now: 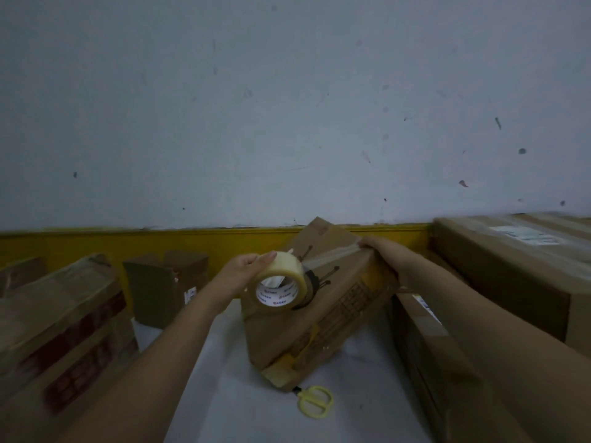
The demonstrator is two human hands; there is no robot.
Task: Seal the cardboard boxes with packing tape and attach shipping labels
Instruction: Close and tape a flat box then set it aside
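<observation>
A brown cardboard box [335, 308] with printed lines and yellow tape on its near corner lies tilted on the white table. My left hand [238, 271] grips a roll of clear packing tape [279, 284] held just above the box's left side. A strip of clear tape [332, 255] runs from the roll across the box top to its far right edge. My right hand [382, 251] presses the strip's end down on that edge, fingers laid over it.
Yellow-handled scissors [315, 401] lie on the white table [208, 362], partly under the box's near corner. Taped boxes [60, 327] stand left, a small open box [163, 286] behind. Large boxes [511, 266] with labels crowd the right. A yellow band [96, 243] runs along the wall.
</observation>
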